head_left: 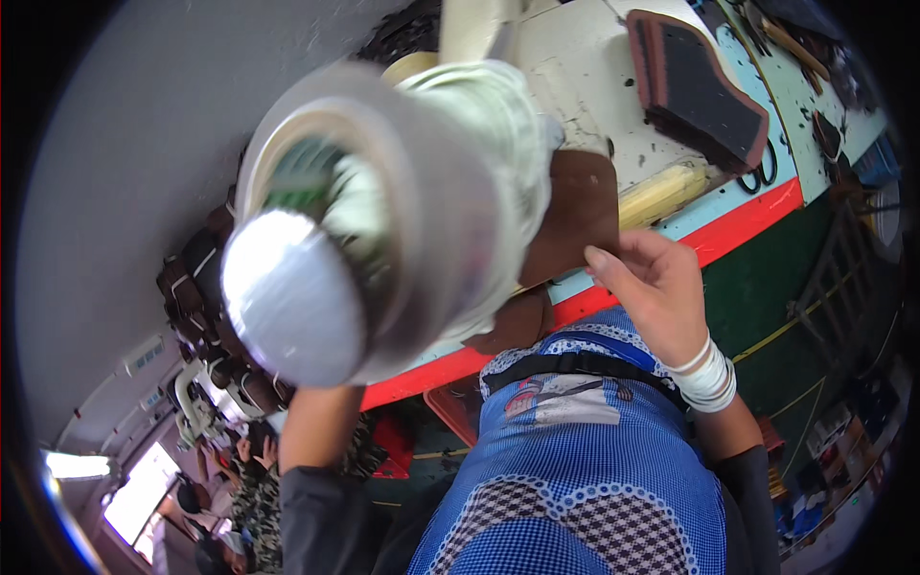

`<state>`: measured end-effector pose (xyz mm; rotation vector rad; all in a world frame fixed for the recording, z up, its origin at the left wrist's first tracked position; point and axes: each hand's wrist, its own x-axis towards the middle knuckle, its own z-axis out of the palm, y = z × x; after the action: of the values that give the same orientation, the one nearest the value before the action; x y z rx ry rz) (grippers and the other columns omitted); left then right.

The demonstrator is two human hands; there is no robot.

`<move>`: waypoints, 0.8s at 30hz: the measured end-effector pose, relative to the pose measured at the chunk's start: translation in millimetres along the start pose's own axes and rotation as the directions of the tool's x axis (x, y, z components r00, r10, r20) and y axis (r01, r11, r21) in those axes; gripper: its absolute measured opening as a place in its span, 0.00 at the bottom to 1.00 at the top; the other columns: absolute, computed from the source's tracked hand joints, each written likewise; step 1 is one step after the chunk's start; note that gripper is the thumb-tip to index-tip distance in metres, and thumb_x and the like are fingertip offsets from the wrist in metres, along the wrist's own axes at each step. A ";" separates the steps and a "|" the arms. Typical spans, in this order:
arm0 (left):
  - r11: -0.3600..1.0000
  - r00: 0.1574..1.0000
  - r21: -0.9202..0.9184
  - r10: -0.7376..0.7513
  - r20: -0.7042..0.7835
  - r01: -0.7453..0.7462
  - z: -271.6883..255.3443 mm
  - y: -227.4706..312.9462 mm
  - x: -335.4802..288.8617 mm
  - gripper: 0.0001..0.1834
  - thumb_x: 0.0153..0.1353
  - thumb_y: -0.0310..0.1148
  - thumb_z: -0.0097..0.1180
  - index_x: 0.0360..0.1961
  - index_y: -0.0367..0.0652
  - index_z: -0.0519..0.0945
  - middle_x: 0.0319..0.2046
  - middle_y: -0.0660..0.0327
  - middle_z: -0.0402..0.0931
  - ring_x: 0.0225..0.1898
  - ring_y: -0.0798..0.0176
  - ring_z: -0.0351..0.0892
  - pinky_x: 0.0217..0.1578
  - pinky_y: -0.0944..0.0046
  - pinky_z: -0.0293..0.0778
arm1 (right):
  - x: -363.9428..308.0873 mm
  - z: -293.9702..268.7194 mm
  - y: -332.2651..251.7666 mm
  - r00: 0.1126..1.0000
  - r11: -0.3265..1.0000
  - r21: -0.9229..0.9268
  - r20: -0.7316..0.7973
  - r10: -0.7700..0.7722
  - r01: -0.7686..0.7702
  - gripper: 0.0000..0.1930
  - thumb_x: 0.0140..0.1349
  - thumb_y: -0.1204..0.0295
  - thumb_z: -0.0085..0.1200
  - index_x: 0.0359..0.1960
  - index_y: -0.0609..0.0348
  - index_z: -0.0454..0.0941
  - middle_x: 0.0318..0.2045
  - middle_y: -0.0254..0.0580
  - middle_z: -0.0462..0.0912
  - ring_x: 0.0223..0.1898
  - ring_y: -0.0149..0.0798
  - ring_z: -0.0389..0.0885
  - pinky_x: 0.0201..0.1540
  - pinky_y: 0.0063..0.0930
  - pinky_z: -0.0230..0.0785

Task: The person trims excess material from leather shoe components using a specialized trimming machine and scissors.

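Note:
My right hand (659, 295) pinches the near right corner of a flat brown piece (582, 203), leather-like, between thumb and fingers. The piece lies at the table's edge, and its left part is hidden by a large cone of pale green thread (522, 144) and a blurred, whitish round machine part with a shiny domed end (292, 297). Behind that part goes my left forearm (323, 422); the left hand itself is hidden. A second brown piece (515, 323) shows below the first, close to my apron.
On the white tabletop (575, 53) lie a stack of dark, brown-edged cut pieces (704, 86), a yellow strip (663, 196) and black-handled scissors (760, 175). A red band (752, 222) runs along the table's front edge. Other people (259, 508) are at the lower left.

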<state>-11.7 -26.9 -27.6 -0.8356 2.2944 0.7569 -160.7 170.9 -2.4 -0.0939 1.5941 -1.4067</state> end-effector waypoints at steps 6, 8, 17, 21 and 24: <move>0.486 0.992 -0.868 0.010 0.122 0.102 16.4 -13.0 -45.9 0.23 0.53 0.46 0.60 0.37 0.34 0.77 0.36 0.46 0.78 0.35 0.51 0.78 0.34 0.59 0.71 | 4.0 -20.3 -39.6 0.722 0.698 -0.572 -0.244 -0.647 0.431 0.06 0.56 0.78 0.53 0.33 0.68 0.78 0.23 0.36 0.76 0.25 0.23 0.72 0.28 0.21 0.66; 0.881 0.976 -0.441 0.090 -0.200 -0.171 41.4 -16.3 -50.8 0.25 0.50 0.46 0.63 0.37 0.32 0.77 0.34 0.45 0.78 0.35 0.49 0.78 0.34 0.59 0.72 | 16.4 -34.3 -59.7 0.517 0.409 -0.813 -0.159 -0.841 0.416 0.09 0.52 0.80 0.53 0.36 0.65 0.78 0.26 0.39 0.74 0.26 0.30 0.71 0.29 0.24 0.64; 0.892 0.997 -0.446 0.078 -0.020 -0.079 22.3 -9.6 -87.8 0.09 0.54 0.29 0.59 0.31 0.33 0.79 0.21 0.59 0.76 0.24 0.68 0.76 0.27 0.67 0.71 | -23.0 5.7 18.0 0.733 0.537 -0.500 0.421 -0.535 0.679 0.13 0.47 0.71 0.56 0.35 0.64 0.76 0.27 0.50 0.75 0.31 0.49 0.76 0.32 0.38 0.67; 0.600 0.970 -0.789 0.244 0.022 -0.133 22.2 15.2 -78.8 0.12 0.60 0.32 0.53 0.39 0.34 0.78 0.25 0.62 0.78 0.17 0.67 0.71 0.27 0.70 0.69 | -21.1 4.3 10.8 0.854 0.817 -0.427 0.501 -0.144 0.388 0.12 0.53 0.67 0.56 0.30 0.66 0.77 0.17 0.47 0.75 0.20 0.41 0.77 0.26 0.31 0.69; 0.402 0.966 -0.908 0.165 0.200 0.119 6.2 21.6 -55.8 0.15 0.63 0.34 0.49 0.39 0.27 0.74 0.29 0.56 0.77 0.25 0.63 0.79 0.29 0.68 0.78 | -4.7 -4.2 17.0 0.953 0.972 -0.210 0.300 -0.036 0.103 0.12 0.56 0.67 0.55 0.28 0.68 0.78 0.22 0.43 0.81 0.23 0.27 0.76 0.26 0.24 0.67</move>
<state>10.7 12.0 12.4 -1.0424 1.4812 2.1218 -152.4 182.4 -13.7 -0.4773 1.5023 -1.1961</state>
